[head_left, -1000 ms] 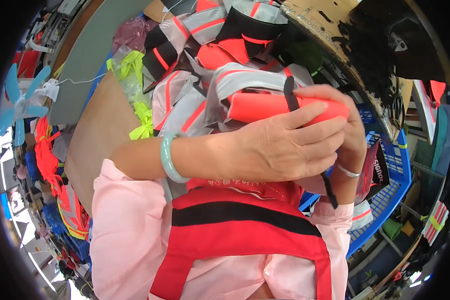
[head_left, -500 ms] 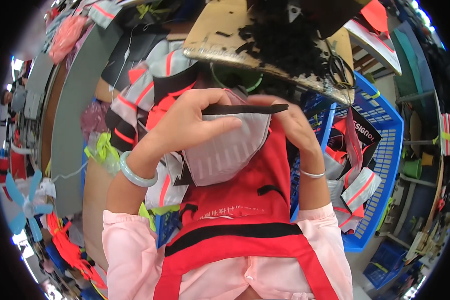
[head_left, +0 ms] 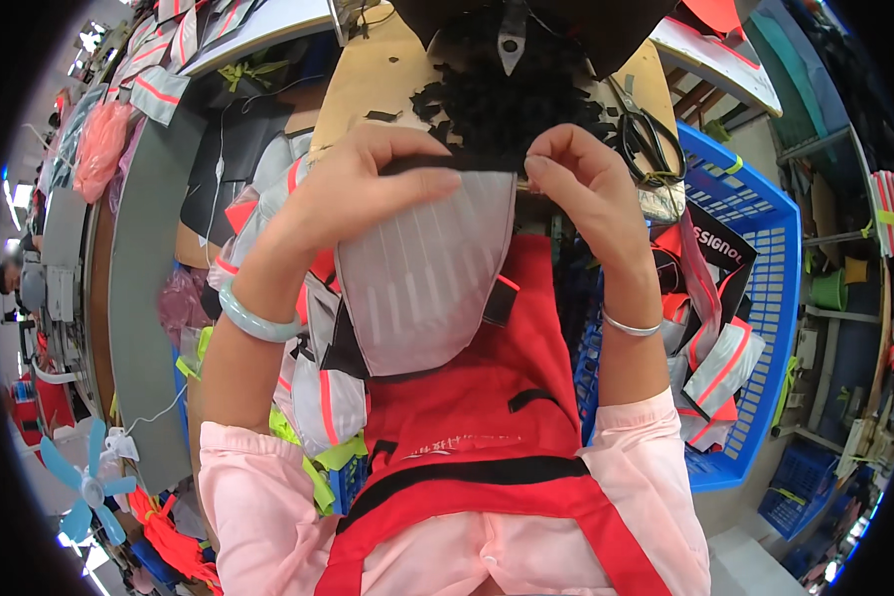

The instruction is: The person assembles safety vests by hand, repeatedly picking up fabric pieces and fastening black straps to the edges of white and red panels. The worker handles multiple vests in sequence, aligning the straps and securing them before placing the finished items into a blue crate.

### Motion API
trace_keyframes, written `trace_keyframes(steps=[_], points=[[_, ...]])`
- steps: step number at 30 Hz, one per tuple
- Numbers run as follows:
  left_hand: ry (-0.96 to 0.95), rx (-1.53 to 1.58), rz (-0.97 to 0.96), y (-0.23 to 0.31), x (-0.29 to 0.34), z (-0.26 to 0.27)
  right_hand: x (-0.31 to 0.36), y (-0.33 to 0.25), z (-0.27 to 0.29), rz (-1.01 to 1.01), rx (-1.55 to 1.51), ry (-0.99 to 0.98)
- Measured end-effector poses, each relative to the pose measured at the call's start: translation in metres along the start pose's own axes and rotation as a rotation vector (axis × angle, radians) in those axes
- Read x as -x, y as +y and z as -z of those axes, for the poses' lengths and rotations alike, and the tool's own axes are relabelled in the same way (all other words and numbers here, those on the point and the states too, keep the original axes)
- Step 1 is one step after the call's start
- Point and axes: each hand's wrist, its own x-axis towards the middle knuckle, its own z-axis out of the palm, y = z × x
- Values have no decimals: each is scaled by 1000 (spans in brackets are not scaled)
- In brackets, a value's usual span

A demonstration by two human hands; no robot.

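My left hand (head_left: pixel 368 189) grips a grey fabric panel (head_left: pixel 427 283) by its top edge, thumb in front and fingers behind. Several pale vertical strips mark the panel, which narrows downward and hangs over my red apron (head_left: pixel 526 338). Black edging (head_left: pixel 482 164) runs along its top. At the right corner of that edging, my right hand (head_left: pixel 591 189) is closed in a pinch of thumb and forefinger. Whatever lies between these fingertips is lost against the dark scraps behind. Below and beside the panel, black fabric and a red-striped tab (head_left: pixel 503 300) stick out.
Ahead, a wooden worktop (head_left: pixel 368 74) carries a heap of black scraps (head_left: pixel 512 104) and black-handled scissors (head_left: pixel 651 144) beneath a dark machine part. A blue basket (head_left: pixel 780 298) of grey and orange pieces stands right. More striped pieces (head_left: pixel 328 407) lie left, with a small blue fan (head_left: pixel 91 487) beyond.
Both hands and the panel have moved up in the picture, toward the worktop. The panel now faces me more flatly. My right fingers have come together at the edging's end.
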Motion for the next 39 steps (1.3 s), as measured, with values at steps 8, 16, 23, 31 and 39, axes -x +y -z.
trace_keyframes(steps=[8,16,23,31,39], points=[[49,235,205,-12,-41,23,-36,15,-3,44,-38,92],[99,353,257,-12,-60,23,-57,24,-2,44,-63,160],[197,372,263,-13,-66,20,-64,24,-3,19,-121,189],[169,287,283,-18,-70,24,-65,22,-1,27,-165,205],[158,343,261,-19,-74,28,-72,20,-1,16,-191,182]])
